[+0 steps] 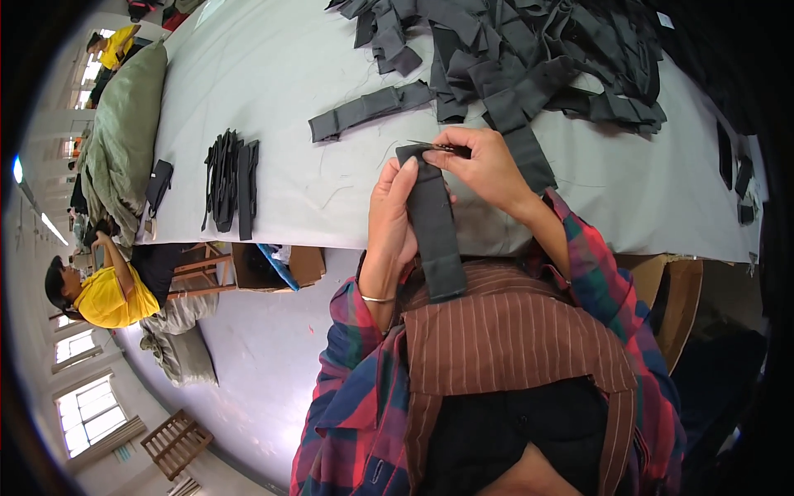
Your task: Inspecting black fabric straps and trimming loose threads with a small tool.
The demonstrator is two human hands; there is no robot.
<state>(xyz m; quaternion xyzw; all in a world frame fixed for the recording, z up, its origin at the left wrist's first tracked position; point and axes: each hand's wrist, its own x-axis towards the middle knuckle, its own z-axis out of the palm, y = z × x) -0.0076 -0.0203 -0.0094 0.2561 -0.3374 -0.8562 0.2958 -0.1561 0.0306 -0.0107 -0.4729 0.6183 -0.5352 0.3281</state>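
My left hand [389, 211] is closed on a dark grey fabric strip [437, 236], its thumb pressing near the upper end. The strip hangs past the table's near edge, over the brown striped apron [504, 335]. In my right hand [490, 172] are small dark thread snips [452, 150], with the thin blades at the strip's top edge. Fingers partly cover the snips, so whether the blades are apart is hard to see. Beyond my hands, another folded grey strip [368, 109] lies flat, reaching toward a large loose pile of similar strips [538, 62].
A neat row of dark strips [223, 182] sits at the left on the pale table cover [273, 91]. Loose threads are scattered about. Farther left are a big green sack [124, 132] and a co-worker in yellow [116, 298]. An open cardboard box [308, 266] stands below the edge.
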